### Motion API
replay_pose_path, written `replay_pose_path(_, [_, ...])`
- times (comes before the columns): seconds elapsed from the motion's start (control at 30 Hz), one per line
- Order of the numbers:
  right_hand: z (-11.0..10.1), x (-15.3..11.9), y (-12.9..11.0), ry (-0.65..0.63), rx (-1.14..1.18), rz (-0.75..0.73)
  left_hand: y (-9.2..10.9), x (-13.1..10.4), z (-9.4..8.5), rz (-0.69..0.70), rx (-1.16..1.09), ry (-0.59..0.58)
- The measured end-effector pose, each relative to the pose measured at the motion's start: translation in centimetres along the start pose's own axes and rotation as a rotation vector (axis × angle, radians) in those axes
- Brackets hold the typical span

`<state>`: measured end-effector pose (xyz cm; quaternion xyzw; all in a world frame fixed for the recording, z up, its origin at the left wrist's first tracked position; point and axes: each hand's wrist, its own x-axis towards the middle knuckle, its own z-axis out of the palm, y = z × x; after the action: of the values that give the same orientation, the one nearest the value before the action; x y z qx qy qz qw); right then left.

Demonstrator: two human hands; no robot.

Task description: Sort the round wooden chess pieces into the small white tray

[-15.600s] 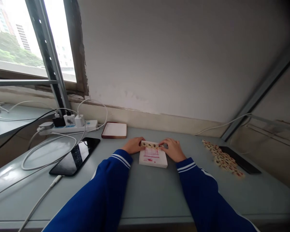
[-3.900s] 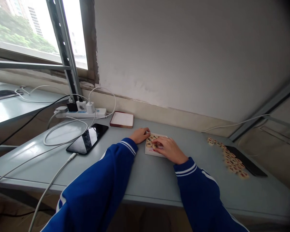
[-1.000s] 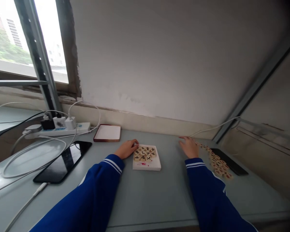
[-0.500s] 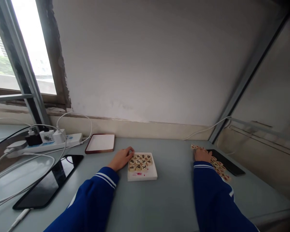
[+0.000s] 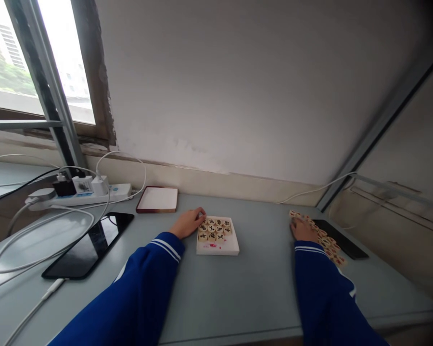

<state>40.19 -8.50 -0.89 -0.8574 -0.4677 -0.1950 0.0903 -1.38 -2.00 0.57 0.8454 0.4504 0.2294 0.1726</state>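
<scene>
A shallow white box (image 5: 222,248) holds several xiangqi pieces (image 5: 211,229) with dark characters, set in rows toward its far side. My left hand (image 5: 188,223) grips the box's far left corner, its fingers curled over the rim. Farther right, my right hand (image 5: 303,229) lies over a loose spread of xiangqi pieces with red characters (image 5: 332,246). Its fingers are apart and touch the pieces at the far end. The hand hides part of the spread, and no lifted piece shows.
A box lid (image 5: 157,199) with a dark red rim lies behind my left hand. At left are a tablet (image 5: 90,246) with a charging cable and a power strip (image 5: 119,192) with chargers. A dark flat device (image 5: 342,240) lies beside the loose pieces. A wall (image 5: 231,96) stands behind.
The view has shifted, so the desk things appear slightly farther right and higher. My right hand has moved slightly over the loose pieces; my left hand stays at the box's corner.
</scene>
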Motion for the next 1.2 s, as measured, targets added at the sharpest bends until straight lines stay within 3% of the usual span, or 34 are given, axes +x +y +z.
replay_pose_path(0.07, [0.5,0.2,0.5,-0.083,0.059,-0.031,-0.1,0.1,0.1,0.003,0.006,0.001])
replay_pose_path(0.23, [-0.1,-0.6,-0.3,-0.103,0.275,-0.165,-0.5,0.2,0.3,0.026,0.020,0.008])
replay_pose_path(0.4, [-4.2,-4.0,-5.5,-0.262,0.739,-0.371,-0.3,0.1,0.2,0.021,0.023,0.008])
replay_pose_path(0.5, [-7.5,-6.9,-9.6,-0.331,0.893,-0.603,-0.2,-0.1,0.1,0.018,0.017,0.010])
replay_pose_path(0.6, [-9.9,-9.1,-12.7,-0.350,0.823,-0.772,-0.2,-0.2,0.1,0.025,0.014,0.017])
replay_pose_path(0.73, [-10.7,-10.5,-14.5,-0.347,0.622,-0.809,-0.2,-0.3,-0.1,0.012,0.004,-0.008])
replay_pose_path(1.0, [-10.6,-11.3,-15.2,-0.210,0.489,-0.758,0.7,-0.9,-2.2,-0.053,-0.056,-0.243])
replay_pose_path(1.2, [-10.2,-11.6,-15.2,-0.135,0.461,-0.774,0.6,-0.9,-2.2,0.024,-0.045,-0.263])
